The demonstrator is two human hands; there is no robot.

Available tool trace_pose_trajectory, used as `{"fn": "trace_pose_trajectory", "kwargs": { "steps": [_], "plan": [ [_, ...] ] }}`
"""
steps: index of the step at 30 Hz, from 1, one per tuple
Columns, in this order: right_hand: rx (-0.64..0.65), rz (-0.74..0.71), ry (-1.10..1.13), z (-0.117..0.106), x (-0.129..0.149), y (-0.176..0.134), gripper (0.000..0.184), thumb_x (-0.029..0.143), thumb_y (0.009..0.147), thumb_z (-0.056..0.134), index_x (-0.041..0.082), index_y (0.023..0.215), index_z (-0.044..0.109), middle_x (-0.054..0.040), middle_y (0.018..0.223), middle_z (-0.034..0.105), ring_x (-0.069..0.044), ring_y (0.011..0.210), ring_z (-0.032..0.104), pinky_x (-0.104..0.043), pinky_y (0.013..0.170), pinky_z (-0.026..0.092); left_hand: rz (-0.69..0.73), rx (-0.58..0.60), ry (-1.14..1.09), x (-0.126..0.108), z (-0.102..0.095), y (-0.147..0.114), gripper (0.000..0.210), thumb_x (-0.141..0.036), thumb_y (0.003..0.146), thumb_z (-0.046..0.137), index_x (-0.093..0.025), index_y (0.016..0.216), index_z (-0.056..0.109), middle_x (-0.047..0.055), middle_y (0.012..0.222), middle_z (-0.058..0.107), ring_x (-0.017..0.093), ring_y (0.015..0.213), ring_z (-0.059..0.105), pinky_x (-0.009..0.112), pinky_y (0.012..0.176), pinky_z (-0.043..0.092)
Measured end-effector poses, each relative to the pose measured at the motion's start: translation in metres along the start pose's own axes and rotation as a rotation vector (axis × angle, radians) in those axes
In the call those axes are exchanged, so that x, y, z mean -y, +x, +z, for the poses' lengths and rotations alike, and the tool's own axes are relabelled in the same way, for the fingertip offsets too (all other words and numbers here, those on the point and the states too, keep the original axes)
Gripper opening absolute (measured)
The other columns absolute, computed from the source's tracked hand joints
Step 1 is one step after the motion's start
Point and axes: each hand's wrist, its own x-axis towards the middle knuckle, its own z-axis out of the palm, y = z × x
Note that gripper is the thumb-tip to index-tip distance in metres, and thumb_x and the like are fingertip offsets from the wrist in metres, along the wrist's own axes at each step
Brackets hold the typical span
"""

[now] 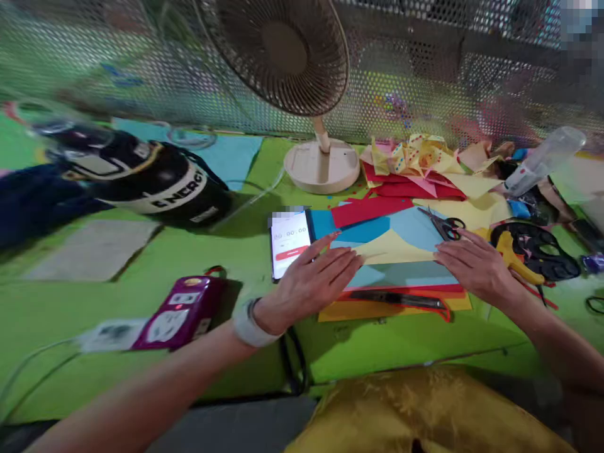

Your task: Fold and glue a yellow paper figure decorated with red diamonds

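A pale yellow piece of paper (pixel 394 247), raised to a point in the middle, lies between my hands on a stack of coloured sheets. My left hand (pixel 316 277) has its fingers stretched out, their tips at the paper's left end. At the right end rest the fingertips of my right hand (pixel 476 261), also stretched out flat. Just beyond that hand are black-handled scissors (pixel 446 226). A dark utility knife (pixel 401 299) with orange trim lies across the near edge of the light blue sheet (pixel 415 275). Red paper (pixel 370 211) sits on the far side of the stack.
A phone (pixel 290 242) showing a timer is left of the stack. Behind stand a fan (pixel 323 167) and paper scraps (pixel 419 157). A black bottle (pixel 170 182) and a purple power strip (pixel 177 314) are left; a black tray (pixel 542 248) is right.
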Motion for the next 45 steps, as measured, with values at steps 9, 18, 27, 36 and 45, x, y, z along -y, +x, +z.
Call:
{"fn": "trace_pose_trajectory", "kwargs": {
  "steps": [9, 18, 27, 36, 45],
  "plan": [
    [-0.069, 0.187, 0.022, -0.012, -0.022, -0.014, 0.029, 0.011, 0.093, 0.057, 0.026, 0.116, 0.066, -0.0034, 0.101, 0.076, -0.02, 0.094, 0.071, -0.041, 0.099, 0.051, -0.455, 0.02, -0.413, 0.005, -0.013, -0.007, 0.01, -0.022, 0.09, 0.063, -0.02, 0.089, 0.073, 0.005, 0.08, 0.076, 0.021, 0.075, 0.071, 0.036, 0.076, 0.057],
    [-0.066, -0.028, -0.084, 0.001, 0.013, 0.009, 0.024, 0.014, 0.094, 0.057, 0.02, 0.116, 0.065, -0.0055, 0.108, 0.075, -0.019, 0.104, 0.067, -0.041, 0.105, 0.049, -1.575, -0.043, -2.039, -0.024, 0.007, 0.051, 0.038, -0.05, 0.091, 0.06, -0.017, 0.105, 0.072, 0.01, 0.109, 0.076, 0.027, 0.105, 0.07, 0.046, 0.102, 0.05],
    [-0.071, 0.084, -0.088, 0.006, -0.014, -0.02, 0.026, 0.011, 0.093, 0.058, 0.024, 0.113, 0.067, -0.0044, 0.108, 0.076, -0.019, 0.101, 0.07, -0.041, 0.105, 0.049, -1.806, -0.466, -1.975, -0.013, 0.011, 0.048, 0.022, -0.033, 0.098, 0.054, -0.022, 0.11, 0.067, 0.004, 0.113, 0.074, 0.021, 0.106, 0.069, 0.042, 0.096, 0.057],
    [-0.116, 0.7, 0.647, 0.025, -0.031, -0.013, 0.031, 0.044, 0.09, 0.063, 0.026, 0.114, 0.067, -0.0076, 0.11, 0.074, -0.024, 0.101, 0.07, -0.044, 0.093, 0.054, -1.543, -0.6, -1.853, -0.004, 0.027, 0.039, 0.037, -0.046, 0.082, 0.073, -0.027, 0.114, 0.066, 0.004, 0.133, 0.064, 0.028, 0.127, 0.057, 0.044, 0.097, 0.056],
    [0.022, 1.049, 1.463, 0.042, -0.012, 0.023, 0.041, 0.059, 0.071, 0.075, 0.018, 0.075, 0.069, -0.0043, 0.073, 0.075, -0.016, 0.07, 0.071, -0.031, 0.073, 0.059, -1.551, -0.524, -1.899, -0.01, 0.036, 0.035, 0.045, -0.048, 0.082, 0.073, -0.027, 0.119, 0.06, 0.006, 0.129, 0.067, 0.03, 0.121, 0.062, 0.051, 0.096, 0.056]
  ]
}}
